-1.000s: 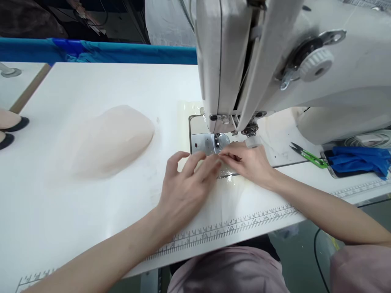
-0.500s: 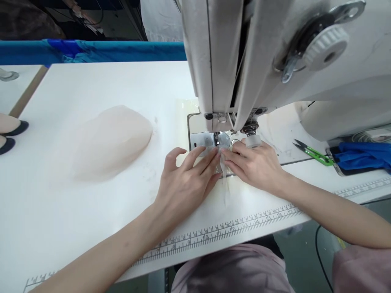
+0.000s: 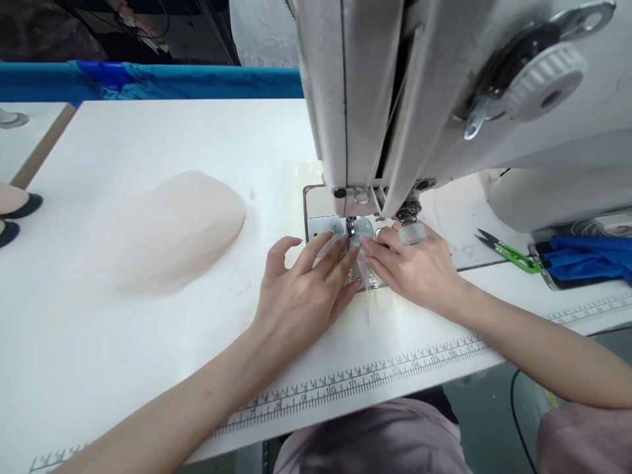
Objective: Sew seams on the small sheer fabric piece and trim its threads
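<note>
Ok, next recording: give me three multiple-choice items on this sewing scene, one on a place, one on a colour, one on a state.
1. Where do the thread snips lie?
A. right of the right hand
B. on the fabric pile
C. left of the left hand

2. What colour are their handles?
A. red
B. green
C. black

3. How is the left hand placed?
A. closed in a fist
B. lifted off the table
C. spread flat, fingers by the needle

Answers: 1 A, they lie beyond the right hand near the blue cloth. 2 B, bright green shows. 3 C, fingers reach the presser foot.

Fabric pile (image 3: pixel 172 230) left of sewing machine (image 3: pixel 444 99); snips (image 3: pixel 506 250) right, on table (image 3: pixel 148 131).
</note>
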Motion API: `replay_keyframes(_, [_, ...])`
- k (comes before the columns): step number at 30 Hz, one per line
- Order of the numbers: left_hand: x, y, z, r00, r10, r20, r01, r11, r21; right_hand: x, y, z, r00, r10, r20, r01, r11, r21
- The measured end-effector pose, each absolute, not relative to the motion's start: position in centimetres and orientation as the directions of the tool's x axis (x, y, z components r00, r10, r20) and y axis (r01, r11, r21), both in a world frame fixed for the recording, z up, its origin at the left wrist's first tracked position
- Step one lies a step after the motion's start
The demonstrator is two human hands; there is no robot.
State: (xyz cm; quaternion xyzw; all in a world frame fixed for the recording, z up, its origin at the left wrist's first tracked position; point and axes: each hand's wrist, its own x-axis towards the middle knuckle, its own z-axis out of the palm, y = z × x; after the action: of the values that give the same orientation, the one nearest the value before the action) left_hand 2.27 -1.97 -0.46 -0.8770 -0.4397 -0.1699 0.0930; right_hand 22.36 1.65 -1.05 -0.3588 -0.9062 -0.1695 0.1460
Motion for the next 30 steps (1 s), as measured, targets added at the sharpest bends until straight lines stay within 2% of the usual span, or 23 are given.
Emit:
replay_keyframes(9, [2.07, -1.82, -0.54, 0.555, 0.74, 0.381, 0.801, -0.599, -0.005, 22.29, 1.49, -0.93, -0.692, 0.627, 0.358, 0.71, 0.682, 0.175])
replay_keyframes(14, [2.07, -1.9, -0.5, 0.549, 0.748, 0.373, 0.804, -0.594, 0.006, 22.25, 1.4, -0.92, -0.697, 0.608, 0.381, 0.704, 0.682, 0.2])
replay_keyframes(19, [2.03, -1.72, -0.63, 0.537, 0.752, 0.382, 0.8, -0.597, 0.051, 22.26, 1.38, -0.98, -0.685, 0.645, 0.339, 0.719, 0.673, 0.171])
replay_keyframes(26, [1.91, -1.13, -0.96, 0.524, 0.769, 0.366, 0.807, -0.586, 0.076, 22.28, 1.76, -0.94, -0.677, 0.658, 0.33, 0.731, 0.65, 0.205])
replay_keyframes(30, [1.87, -1.11, -0.84, 0.534, 0.752, 0.387, 0.801, -0.596, 0.055, 22.39, 1.79, -0.63, -0.66, 0.676, 0.329, 0.745, 0.647, 0.165])
